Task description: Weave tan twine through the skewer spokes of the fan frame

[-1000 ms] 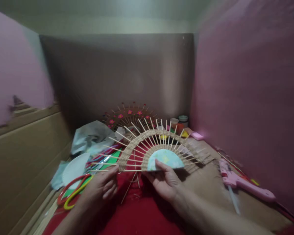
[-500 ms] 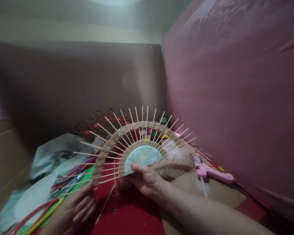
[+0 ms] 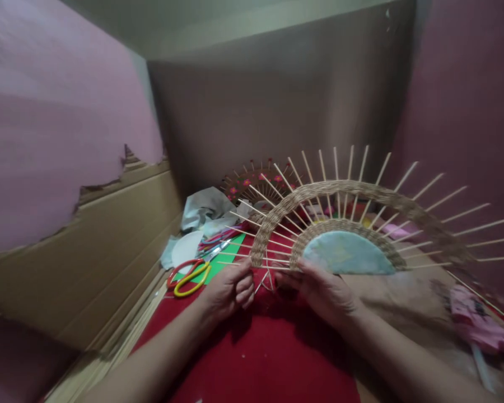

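A half-round woven fan with thin wooden sticks radiating outward is held upright above the red surface. At its centre is a pale blue, faintly patterned half disc edged by a woven band. My left hand pinches the left end of the outer band, by the lowest sticks. My right hand grips the lower left corner of the centre, thumb in front and other fingers partly hidden behind. Between both hands a loose strand loops and hangs down.
Scissors with red and yellow handles lie left on a green sheet, near a white plate. A flowered fan stands behind. At right, a pink glue gun rests on cardboard. A cardboard wall borders the left.
The view has turned left, so the fan appears further right and the scissors show more fully. My right hand has shifted from the blue half disc's middle to its lower left corner.
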### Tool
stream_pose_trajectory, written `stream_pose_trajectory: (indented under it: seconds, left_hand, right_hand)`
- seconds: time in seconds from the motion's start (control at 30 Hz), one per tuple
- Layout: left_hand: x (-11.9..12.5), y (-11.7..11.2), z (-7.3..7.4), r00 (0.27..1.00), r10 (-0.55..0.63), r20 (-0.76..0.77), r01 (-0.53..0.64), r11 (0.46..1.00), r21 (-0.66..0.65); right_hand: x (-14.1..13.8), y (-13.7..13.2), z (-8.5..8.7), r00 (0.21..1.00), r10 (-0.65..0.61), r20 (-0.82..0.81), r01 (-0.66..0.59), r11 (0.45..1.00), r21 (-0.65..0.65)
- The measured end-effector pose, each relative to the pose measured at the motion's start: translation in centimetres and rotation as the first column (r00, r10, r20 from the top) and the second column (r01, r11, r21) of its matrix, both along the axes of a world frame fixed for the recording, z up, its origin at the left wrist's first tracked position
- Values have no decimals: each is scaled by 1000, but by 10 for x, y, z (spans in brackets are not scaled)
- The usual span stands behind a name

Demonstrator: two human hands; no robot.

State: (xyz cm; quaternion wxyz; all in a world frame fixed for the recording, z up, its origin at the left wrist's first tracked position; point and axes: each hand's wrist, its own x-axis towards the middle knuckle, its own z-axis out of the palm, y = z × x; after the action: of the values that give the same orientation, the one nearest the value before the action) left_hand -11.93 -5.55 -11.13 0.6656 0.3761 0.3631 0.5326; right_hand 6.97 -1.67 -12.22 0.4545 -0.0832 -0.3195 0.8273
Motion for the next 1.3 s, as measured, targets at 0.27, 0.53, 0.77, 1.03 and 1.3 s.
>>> stream_pose_trajectory:
  seconds: [0.27, 0.53, 0.77, 1.03, 1.3]
  left_hand:
    - [-3, -4, 0, 979, -57, -195, 68, 996, 51]
    - [-15, -9, 21, 615, 375, -694, -110, 912, 395]
    - [-32, 1, 17, 366, 662, -655, -83, 724, 685]
    - [-40, 10, 10, 463, 621, -632, -289, 780, 555]
    - [-34, 12, 9, 846, 472, -246, -435, 880, 192]
  right_hand:
    - [2, 3, 6, 991, -122, 49, 122, 992, -7]
    - [6, 9, 4, 982, -178, 71, 178, 984, 5]
    - [5, 5, 6, 973, -159, 167, 161, 987, 1]
    - [7, 5, 8, 979, -129, 159, 125, 991, 37]
    - [9, 9, 9, 982, -156, 109, 155, 988, 19]
